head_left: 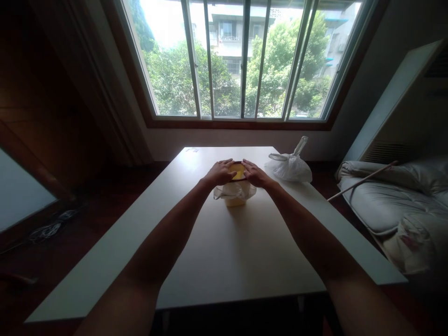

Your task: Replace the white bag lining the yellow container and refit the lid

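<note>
A small yellowish bin (pixel 235 202) stands upright on the white table (pixel 241 252). A whitish plastic bag (pixel 231 192) hangs in folds around its upper part. On top sits a dark brown rim (pixel 238 162) around a yellow middle; whether that is a lid or the bin's inside, I cannot tell. My left hand (pixel 221 172) lies over the rim's left side, fingers stretched out and thumb apart. Over the right side rests my right hand (pixel 255 173), its fingers also extended. Both palms hide the rim's sides.
A tied white plastic bag (pixel 291 167) sits at the table's far right edge. Beyond the table is a wide window (pixel 243 120). To the right are a padded seat (pixel 378 203) with a stick (pixel 362 181) across it. Cables (pixel 49 229) lie on the left floor.
</note>
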Available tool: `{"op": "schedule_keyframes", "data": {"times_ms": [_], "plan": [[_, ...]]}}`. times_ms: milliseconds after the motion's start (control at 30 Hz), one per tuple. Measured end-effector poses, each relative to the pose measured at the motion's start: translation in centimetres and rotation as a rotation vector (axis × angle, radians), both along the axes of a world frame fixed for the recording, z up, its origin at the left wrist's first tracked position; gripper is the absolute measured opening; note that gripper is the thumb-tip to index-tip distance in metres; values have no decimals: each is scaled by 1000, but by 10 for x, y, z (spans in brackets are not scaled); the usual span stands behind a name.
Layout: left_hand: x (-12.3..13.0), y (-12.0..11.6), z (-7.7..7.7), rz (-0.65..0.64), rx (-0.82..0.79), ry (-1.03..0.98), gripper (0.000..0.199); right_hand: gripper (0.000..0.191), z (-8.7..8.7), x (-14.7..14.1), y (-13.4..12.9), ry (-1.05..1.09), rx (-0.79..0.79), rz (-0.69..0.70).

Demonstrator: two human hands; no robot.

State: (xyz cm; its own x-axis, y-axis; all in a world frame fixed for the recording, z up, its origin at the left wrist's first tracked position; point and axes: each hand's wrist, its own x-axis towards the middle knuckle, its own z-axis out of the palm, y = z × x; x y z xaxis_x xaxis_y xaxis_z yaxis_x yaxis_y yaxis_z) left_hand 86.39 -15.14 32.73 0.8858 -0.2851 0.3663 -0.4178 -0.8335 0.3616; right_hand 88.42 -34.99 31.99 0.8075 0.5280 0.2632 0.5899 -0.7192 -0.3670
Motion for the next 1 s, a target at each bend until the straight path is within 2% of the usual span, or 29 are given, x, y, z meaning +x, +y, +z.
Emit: {"op": "schedule_keyframes", "data": {"times_ms": [200, 400, 533, 667, 800, 900, 1000], "plan": [[3, 2, -5, -32, -103, -15, 46, 57, -3, 3, 0, 4, 12, 13], [5, 2, -5, -9, -60, 34, 51, 55, -5, 7, -1, -22, 37, 65], [8, 0, -5, 24, -83, 37, 53, 55, -4, 7, 0, 14, 97, 25], [14, -3, -7, 33, -335, 6, 53, 54, -5, 10, 1, -7, 182, -44], [23, -2, -13, 38, -624, -51, 47, 45, -5, 12, -3, -134, 239, -90], [31, 1, -18, 38, -701, -54, 45, 37, -4, 12, -5, -282, 253, -63], [36, 4, -21, 28, -734, -33, 47, 28, -2, 11, -4, -374, 255, 46]]}}
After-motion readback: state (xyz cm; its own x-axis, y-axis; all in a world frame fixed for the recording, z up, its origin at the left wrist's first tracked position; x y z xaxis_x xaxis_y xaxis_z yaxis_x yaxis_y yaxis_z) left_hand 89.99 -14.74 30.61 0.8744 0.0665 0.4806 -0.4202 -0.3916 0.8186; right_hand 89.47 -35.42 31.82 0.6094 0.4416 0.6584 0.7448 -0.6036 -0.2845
